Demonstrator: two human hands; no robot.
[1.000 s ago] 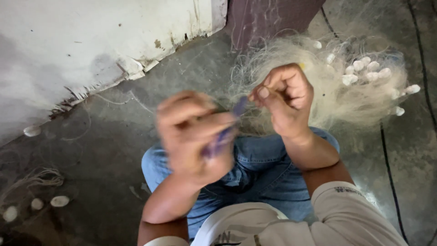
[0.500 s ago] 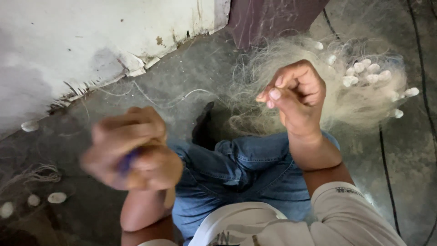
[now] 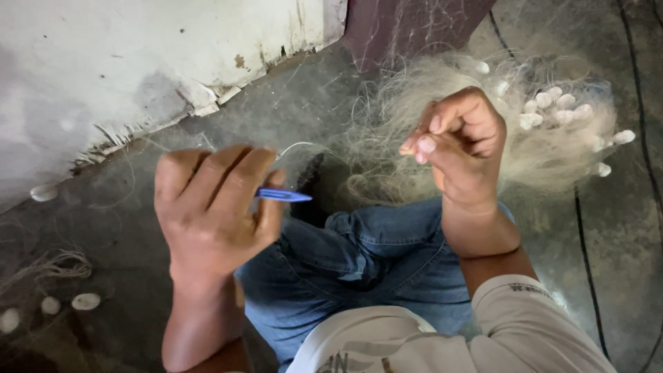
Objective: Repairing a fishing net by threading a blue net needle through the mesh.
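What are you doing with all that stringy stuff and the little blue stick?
A person sits on a grey floor in blue jeans. The left hand holds a thin blue needle-like tool, its tip pointing right. The right hand is raised, pinching fine pale line between thumb and fingertips. Behind it lies a heap of pale fishing net with small white floats. More white floats lie on the floor at the left, near a white wall.
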